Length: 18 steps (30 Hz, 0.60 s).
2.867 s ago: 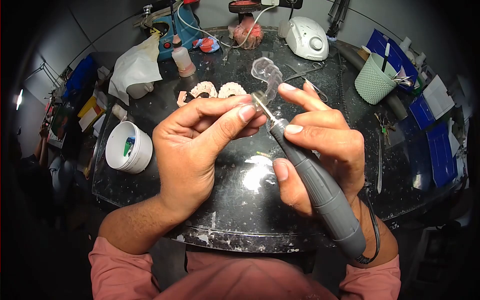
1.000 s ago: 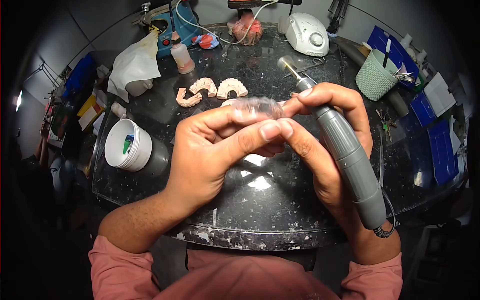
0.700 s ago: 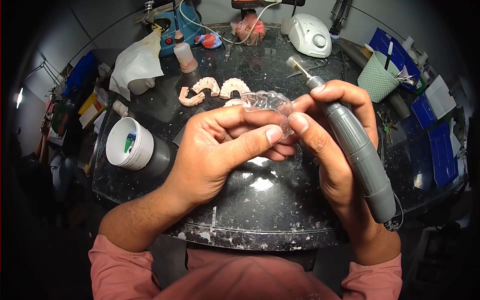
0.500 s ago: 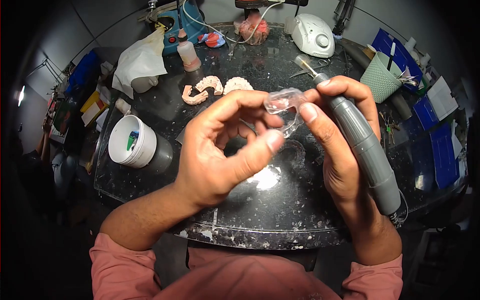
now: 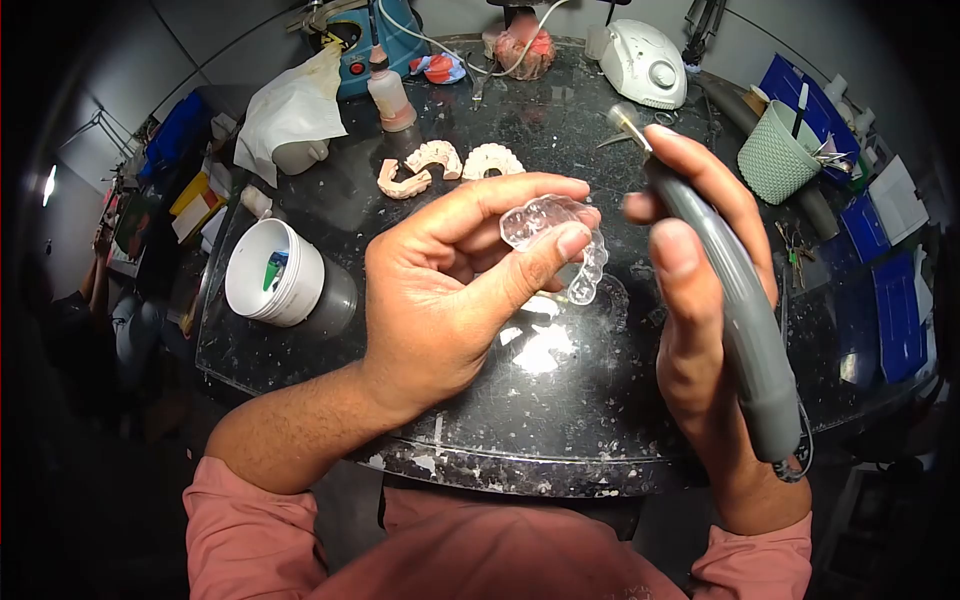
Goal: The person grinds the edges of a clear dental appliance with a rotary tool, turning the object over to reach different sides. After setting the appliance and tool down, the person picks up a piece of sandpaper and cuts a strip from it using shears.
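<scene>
Your bench is a round black speckled stone top (image 5: 560, 420), chipped pale along the near edge. On it you've got three pinkish dental casts (image 5: 448, 166) in a little cluster near the middle, a white round tub (image 5: 275, 285) off to the left with something green inside, and a crumpled white cloth (image 5: 295, 108) up at the back left. A small pink-bottomed bottle (image 5: 388, 95) stands beside a blue machine (image 5: 368, 40). Back right there's a white control box (image 5: 645, 62), and a mint-green basket (image 5: 783, 157) with tools sticking out of it.

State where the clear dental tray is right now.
In the head view, the clear dental tray is pinched in the left hand, centre frame, just left of the right hand.
</scene>
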{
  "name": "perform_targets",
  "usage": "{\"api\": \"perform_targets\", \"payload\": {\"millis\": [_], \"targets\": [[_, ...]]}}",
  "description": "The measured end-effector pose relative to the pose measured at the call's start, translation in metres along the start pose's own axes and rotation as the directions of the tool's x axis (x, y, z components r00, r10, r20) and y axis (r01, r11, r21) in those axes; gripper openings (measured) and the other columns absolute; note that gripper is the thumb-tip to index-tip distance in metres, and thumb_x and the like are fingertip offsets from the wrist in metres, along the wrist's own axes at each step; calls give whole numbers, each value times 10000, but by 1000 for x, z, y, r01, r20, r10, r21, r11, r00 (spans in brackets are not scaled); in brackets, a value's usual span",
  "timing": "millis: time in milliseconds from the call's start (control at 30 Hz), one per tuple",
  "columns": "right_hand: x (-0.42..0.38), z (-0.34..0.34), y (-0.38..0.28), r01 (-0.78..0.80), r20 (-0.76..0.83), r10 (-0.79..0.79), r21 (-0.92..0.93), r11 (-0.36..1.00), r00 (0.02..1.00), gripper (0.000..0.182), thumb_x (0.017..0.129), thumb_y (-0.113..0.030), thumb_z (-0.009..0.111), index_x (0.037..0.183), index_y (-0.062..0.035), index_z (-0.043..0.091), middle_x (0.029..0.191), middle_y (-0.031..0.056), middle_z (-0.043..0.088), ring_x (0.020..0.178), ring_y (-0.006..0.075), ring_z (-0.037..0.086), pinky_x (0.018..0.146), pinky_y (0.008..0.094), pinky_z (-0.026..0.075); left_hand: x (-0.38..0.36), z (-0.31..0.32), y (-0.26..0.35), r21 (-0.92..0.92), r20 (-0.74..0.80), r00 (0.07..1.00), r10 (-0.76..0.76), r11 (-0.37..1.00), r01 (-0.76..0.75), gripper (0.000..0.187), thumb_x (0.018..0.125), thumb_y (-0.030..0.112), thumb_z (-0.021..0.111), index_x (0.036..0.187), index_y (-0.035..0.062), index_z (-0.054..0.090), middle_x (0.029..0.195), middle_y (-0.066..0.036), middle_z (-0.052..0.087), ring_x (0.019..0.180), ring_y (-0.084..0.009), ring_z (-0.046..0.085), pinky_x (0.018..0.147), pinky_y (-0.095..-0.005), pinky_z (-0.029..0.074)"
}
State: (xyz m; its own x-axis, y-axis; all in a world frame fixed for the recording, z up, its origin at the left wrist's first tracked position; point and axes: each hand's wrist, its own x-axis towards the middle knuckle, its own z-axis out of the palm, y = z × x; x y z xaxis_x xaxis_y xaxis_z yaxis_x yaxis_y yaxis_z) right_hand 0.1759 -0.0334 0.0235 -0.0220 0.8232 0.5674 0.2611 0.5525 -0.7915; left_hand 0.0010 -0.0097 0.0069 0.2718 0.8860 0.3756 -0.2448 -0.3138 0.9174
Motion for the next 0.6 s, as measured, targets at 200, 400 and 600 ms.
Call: {"api": "perform_targets", "payload": {"millis": [200,400,600], "targets": [[-1,0,13,521,170,-503,-86,849,847,437,834,-177,683,1160,-22,436,1025,185,602,1081,339,604,1041,535,374,-1,-1,-7,-102,-24,999,43,994,-46,272,908,8,619,1171,-52,589,1085,-129,668,959,-139,651,820,-249,541],[-6,12,24,522,110,-519,-5,853,848,457,791,-97,717,1121,-42,406,1009,178,593,1100,395,597,1038,586,356,-4,-4,-6,-44,10,999,51,998,-51,334,917,42,608,1230,-66,554,1137,-132,646,1003,-147,636,891,-266,510],[-5,8,17,513,193,-490,-87,854,850,474,795,-98,709,1131,-53,377,1011,179,545,1101,417,587,1034,595,363,-4,-4,-4,-2,6,1000,24,1000,-24,378,906,47,619,1254,-73,533,1199,-157,621,1032,-165,635,931,-283,494]]}}
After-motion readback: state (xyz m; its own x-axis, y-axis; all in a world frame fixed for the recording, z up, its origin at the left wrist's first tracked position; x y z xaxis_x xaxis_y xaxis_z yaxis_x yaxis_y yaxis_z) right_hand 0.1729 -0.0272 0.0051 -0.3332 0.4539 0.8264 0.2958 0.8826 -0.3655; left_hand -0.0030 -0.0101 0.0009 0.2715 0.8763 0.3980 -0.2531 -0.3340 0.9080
